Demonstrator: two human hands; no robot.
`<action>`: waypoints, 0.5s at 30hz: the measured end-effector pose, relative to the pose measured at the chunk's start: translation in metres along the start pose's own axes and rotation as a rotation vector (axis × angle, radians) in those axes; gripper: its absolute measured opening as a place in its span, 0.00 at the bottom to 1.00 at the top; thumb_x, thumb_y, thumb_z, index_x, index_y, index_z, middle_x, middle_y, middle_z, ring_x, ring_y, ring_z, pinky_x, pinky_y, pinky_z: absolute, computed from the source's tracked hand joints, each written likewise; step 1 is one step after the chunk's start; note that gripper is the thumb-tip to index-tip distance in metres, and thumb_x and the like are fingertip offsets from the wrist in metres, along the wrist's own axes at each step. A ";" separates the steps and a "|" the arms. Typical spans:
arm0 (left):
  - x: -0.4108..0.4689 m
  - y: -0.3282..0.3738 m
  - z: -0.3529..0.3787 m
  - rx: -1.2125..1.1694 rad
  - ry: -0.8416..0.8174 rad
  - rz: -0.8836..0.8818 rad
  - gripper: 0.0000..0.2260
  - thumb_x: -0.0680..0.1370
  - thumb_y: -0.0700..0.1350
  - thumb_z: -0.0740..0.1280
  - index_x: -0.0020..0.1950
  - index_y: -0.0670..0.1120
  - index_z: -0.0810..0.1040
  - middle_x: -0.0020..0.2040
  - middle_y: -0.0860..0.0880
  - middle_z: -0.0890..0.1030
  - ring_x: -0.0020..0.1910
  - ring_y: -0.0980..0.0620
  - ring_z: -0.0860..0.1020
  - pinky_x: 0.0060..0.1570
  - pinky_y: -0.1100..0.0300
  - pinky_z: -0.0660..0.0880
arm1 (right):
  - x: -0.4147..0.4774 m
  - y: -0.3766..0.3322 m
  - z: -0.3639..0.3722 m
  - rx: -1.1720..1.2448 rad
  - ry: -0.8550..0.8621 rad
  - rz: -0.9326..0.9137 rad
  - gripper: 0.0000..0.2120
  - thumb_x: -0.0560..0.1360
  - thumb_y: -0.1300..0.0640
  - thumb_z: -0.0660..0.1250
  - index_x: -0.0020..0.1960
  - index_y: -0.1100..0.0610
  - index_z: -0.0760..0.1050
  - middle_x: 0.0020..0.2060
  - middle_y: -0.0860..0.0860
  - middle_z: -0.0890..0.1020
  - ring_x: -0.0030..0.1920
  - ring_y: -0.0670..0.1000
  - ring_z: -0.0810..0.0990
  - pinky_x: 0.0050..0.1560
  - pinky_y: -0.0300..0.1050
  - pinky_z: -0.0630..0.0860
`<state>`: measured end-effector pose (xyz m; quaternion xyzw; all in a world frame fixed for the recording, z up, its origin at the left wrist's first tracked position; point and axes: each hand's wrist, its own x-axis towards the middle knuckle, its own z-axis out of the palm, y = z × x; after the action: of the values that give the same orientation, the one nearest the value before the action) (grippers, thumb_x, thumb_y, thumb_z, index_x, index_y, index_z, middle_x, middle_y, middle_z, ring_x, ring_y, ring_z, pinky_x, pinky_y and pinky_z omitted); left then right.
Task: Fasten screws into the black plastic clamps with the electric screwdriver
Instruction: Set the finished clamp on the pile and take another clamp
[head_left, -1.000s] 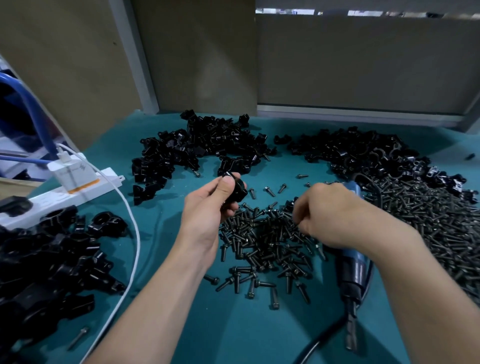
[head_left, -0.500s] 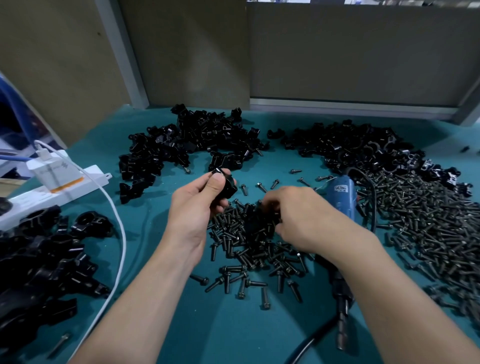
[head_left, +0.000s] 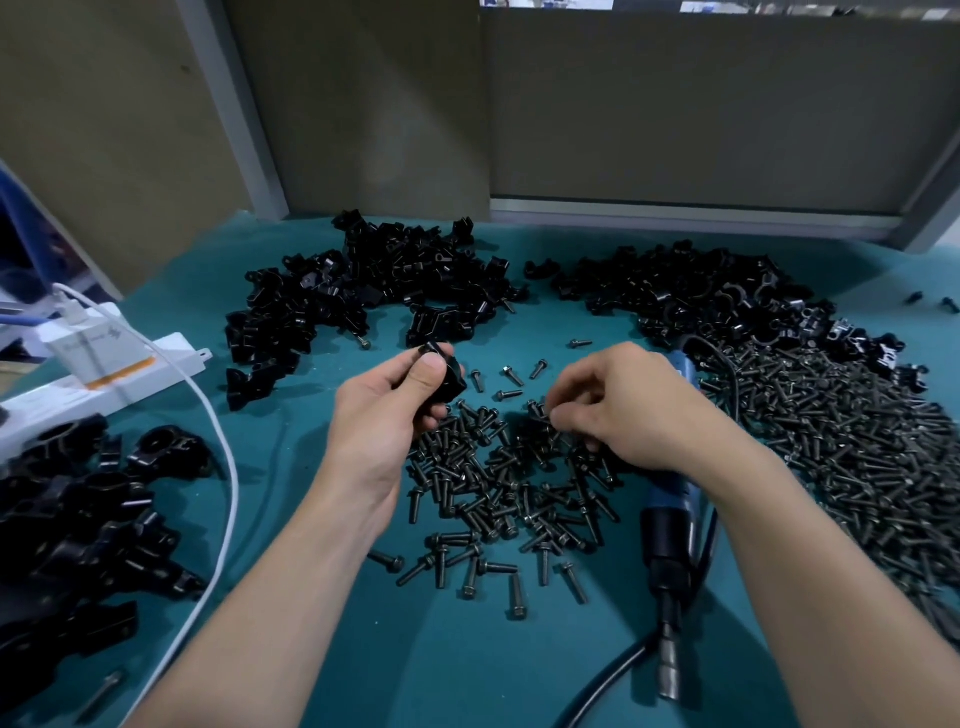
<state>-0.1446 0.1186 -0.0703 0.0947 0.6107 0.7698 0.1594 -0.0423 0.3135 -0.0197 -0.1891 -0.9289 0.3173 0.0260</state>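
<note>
**Picking a screw for the clamp in hand**
The left hand grips a black clamp mid-counter. The right hand pinches a screw from the loose pile, with the electric screwdriver under its wrist. Next, likely: seat the screw, then lift the driver. No bins; clamp heaps lie toward the far edge.

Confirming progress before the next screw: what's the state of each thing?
Left hand: grips clamp.
Clamp: held up above the pile.
Right hand: pinches screw at the pile.
Screwdriver: lying flat, under right hand.
Charger: plugged into power strip.
</note>
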 end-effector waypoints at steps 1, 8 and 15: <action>0.000 0.000 0.001 0.003 0.001 0.000 0.07 0.81 0.47 0.70 0.55 0.51 0.88 0.47 0.52 0.88 0.34 0.59 0.76 0.35 0.68 0.75 | -0.001 -0.001 -0.002 -0.032 -0.019 0.006 0.07 0.77 0.55 0.75 0.42 0.45 0.85 0.33 0.45 0.86 0.31 0.44 0.83 0.32 0.33 0.77; 0.000 0.000 0.002 0.004 -0.002 0.007 0.07 0.81 0.47 0.70 0.54 0.52 0.88 0.47 0.53 0.88 0.33 0.60 0.76 0.35 0.69 0.74 | -0.005 -0.008 -0.004 -0.313 -0.112 0.040 0.15 0.79 0.66 0.68 0.48 0.46 0.87 0.41 0.45 0.83 0.40 0.47 0.82 0.40 0.40 0.80; -0.002 -0.001 0.001 0.045 -0.021 0.031 0.06 0.81 0.48 0.71 0.54 0.52 0.88 0.49 0.52 0.88 0.34 0.59 0.77 0.36 0.69 0.75 | -0.006 -0.013 -0.009 -0.102 -0.024 0.012 0.18 0.78 0.66 0.67 0.44 0.44 0.86 0.38 0.42 0.83 0.29 0.43 0.78 0.26 0.30 0.70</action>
<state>-0.1427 0.1192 -0.0711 0.1157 0.6246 0.7573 0.1515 -0.0396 0.3076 -0.0042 -0.1917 -0.9430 0.2720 0.0032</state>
